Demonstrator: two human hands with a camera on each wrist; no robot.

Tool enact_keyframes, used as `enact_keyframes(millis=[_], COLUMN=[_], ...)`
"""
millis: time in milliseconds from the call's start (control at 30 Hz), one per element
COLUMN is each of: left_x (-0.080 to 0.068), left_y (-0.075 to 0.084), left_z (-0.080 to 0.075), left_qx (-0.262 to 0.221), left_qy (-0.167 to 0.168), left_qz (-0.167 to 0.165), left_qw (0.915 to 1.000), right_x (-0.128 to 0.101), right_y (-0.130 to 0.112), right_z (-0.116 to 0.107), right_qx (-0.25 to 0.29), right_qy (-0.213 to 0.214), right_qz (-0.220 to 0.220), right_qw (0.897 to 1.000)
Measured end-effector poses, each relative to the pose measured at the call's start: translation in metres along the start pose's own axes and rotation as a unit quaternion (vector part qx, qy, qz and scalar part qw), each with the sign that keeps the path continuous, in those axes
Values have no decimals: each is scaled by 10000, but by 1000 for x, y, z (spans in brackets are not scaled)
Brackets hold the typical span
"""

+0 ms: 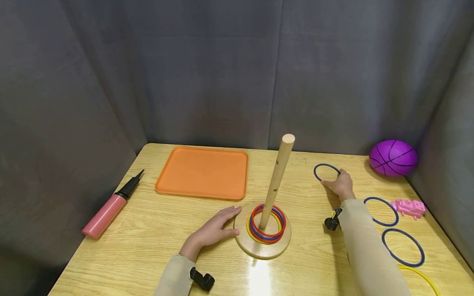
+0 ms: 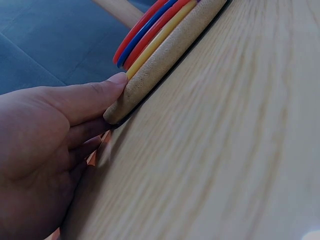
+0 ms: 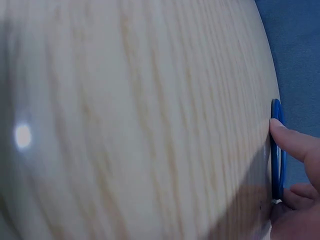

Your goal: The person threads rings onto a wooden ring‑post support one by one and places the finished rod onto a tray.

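Left grip (image 1: 214, 230) flat, fingers straight, right grip (image 1: 341, 185) reaching forward, fingertips down

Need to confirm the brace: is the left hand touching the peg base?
Touching. The left wrist view shows the left hand's thumb pressed against the base rim.

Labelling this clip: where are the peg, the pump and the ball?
peg (image 1: 278, 176), head view, mid shaft.
pump (image 1: 105, 214), head view, pink barrel.
ball (image 1: 393, 158), head view, centre.
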State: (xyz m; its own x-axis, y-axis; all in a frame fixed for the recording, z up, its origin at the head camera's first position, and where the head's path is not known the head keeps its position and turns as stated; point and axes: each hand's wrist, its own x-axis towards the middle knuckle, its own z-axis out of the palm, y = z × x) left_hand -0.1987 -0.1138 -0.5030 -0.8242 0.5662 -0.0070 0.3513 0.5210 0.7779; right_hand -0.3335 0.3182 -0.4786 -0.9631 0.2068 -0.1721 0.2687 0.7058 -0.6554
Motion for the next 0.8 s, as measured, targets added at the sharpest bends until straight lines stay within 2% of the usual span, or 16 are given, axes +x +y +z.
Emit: enact_keyframes(millis=[300,533,800], left_x=[0,-1,0], left_y=[0,0,-2], left_z=[1,1,2], left_qx=[9,-6,-1], left_qy=[19,14,22], left_qz=[-9,-1,-3], left_qw=[10000,10000,10000], right_x=[-3,-13,-26], right_y=[3,5,6], right_z=[-10,-15,-13], right_qx=[-495,-770,-675], right_qy=[-714,-1253,-1596], right_qz=[-650,-1562,-2164], right_qw=[9941,9767,9608])
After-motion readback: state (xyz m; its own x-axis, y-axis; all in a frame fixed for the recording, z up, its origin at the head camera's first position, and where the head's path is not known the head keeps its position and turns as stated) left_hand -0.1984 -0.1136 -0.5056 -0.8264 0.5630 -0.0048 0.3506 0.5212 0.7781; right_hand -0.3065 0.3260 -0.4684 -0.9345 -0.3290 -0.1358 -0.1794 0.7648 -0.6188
